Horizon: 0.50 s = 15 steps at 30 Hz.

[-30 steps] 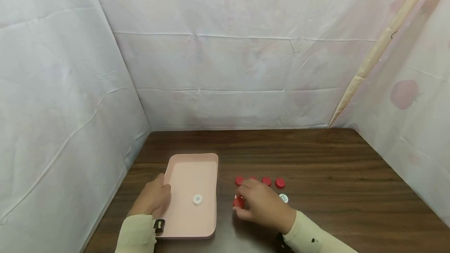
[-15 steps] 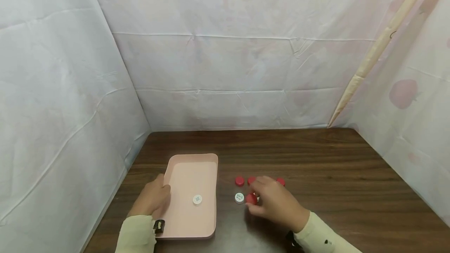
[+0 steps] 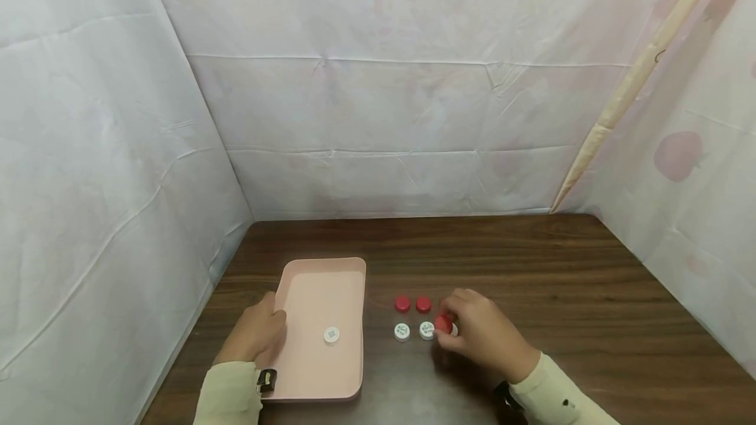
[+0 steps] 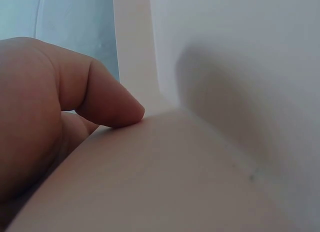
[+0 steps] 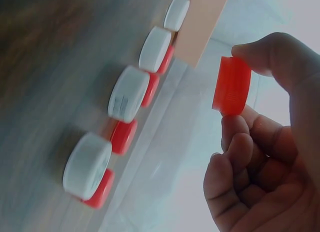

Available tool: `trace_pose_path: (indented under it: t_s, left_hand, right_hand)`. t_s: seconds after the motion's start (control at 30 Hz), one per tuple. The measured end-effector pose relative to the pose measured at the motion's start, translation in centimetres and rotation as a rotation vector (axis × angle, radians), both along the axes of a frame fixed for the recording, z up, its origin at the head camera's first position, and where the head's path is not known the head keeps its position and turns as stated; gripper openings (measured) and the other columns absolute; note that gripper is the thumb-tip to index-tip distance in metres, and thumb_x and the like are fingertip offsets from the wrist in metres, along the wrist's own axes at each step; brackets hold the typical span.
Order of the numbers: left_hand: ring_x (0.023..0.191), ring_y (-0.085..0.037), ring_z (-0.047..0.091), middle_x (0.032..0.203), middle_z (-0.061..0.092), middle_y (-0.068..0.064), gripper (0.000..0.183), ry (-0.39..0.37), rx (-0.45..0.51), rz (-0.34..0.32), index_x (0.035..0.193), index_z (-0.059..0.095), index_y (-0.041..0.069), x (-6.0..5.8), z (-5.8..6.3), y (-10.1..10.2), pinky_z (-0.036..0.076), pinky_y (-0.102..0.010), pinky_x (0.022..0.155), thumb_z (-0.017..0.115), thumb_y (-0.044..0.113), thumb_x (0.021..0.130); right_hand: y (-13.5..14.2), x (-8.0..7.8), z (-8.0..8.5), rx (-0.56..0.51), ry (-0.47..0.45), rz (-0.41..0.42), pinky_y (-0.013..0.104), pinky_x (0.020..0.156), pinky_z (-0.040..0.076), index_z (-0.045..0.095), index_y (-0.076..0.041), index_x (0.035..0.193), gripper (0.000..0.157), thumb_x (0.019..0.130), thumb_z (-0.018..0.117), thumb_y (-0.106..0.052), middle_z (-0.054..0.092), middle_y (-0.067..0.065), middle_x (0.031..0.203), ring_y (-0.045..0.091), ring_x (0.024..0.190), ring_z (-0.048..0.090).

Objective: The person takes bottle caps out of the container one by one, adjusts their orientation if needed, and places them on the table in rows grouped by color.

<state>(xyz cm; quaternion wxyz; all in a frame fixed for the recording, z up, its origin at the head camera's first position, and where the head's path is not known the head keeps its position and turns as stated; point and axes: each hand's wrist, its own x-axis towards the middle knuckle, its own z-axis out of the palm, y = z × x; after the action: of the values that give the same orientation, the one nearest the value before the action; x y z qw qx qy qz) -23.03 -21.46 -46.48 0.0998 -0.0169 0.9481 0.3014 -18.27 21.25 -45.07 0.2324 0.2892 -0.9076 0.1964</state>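
My left hand [image 3: 252,333] grips the left rim of a pink tray [image 3: 348,372], thumb over the wall; a close view of this hand [image 4: 65,87] fills the left wrist view. One small white cap with a printed top [image 3: 331,334] lies inside the tray. Between thumb and fingertips, my right hand [image 3: 485,333] pinches a red bottle cap [image 5: 232,86], held above the front row of white caps. Two of these white caps [image 3: 427,330] show fully; a third [image 3: 454,330] is partly covered by the hand. In the right wrist view the white caps [image 5: 129,94] stand in a line.
Behind the white row sit red caps [image 3: 423,304], several in the right wrist view [image 5: 123,137]; my right hand hides some from the head view. Dark wooden table [image 3: 531,261] extends to the right and back. Pale cloth walls [image 3: 378,110] enclose it.
My right hand has shifted rightward along the white row with the red cap, uncovering white caps and red ones at the left end. The left hand and tray stay put.
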Motion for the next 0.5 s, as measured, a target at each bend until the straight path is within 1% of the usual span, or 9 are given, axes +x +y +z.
trace_pose_path:
  t_s: [0.13,0.2,0.4,0.5]
  left_hand:
    - [0.135,-0.056,0.049,0.151,0.043,-0.039,0.062,-0.012,-0.001,0.004,0.154,0.029,-0.010,0.0,0.0,0.1,0.044,-0.071,0.106,0.037,0.023,0.102]
    - [0.134,-0.056,0.050,0.150,0.044,-0.039,0.061,-0.014,-0.003,0.005,0.154,0.029,-0.010,0.0,0.0,0.1,0.045,-0.071,0.105,0.037,0.023,0.102]
    - [0.134,-0.057,0.049,0.150,0.044,-0.040,0.061,-0.005,-0.004,0.004,0.153,0.029,-0.010,-0.1,0.0,0.1,0.045,-0.071,0.105,0.037,0.023,0.102]
    - [0.135,-0.057,0.049,0.151,0.043,-0.040,0.061,-0.007,-0.004,0.003,0.153,0.029,-0.010,-0.1,0.0,0.1,0.045,-0.071,0.105,0.037,0.023,0.103]
  right_hand:
    - [0.9,-0.2,0.2,0.005,-0.007,-0.059,0.016,0.061,0.048,0.067,-0.019,0.081,0.026,0.066,0.088,-0.023,0.056,-0.014,0.076,0.001,0.071,0.050]
    - [1.5,-0.4,0.2,0.009,-0.012,-0.090,0.017,0.060,0.047,0.068,-0.019,0.080,0.025,0.066,0.088,-0.024,0.055,-0.013,0.075,0.001,0.069,0.049]
    - [3.2,-1.2,-0.1,0.018,-0.071,-0.187,0.017,0.058,0.045,0.067,-0.019,0.076,0.020,0.067,0.084,-0.018,0.054,-0.011,0.074,0.001,0.067,0.047]
    - [3.9,-1.6,-0.4,0.038,-0.083,-0.217,0.019,0.058,0.045,0.067,-0.018,0.076,0.018,0.067,0.083,-0.018,0.055,-0.010,0.073,0.002,0.067,0.047]
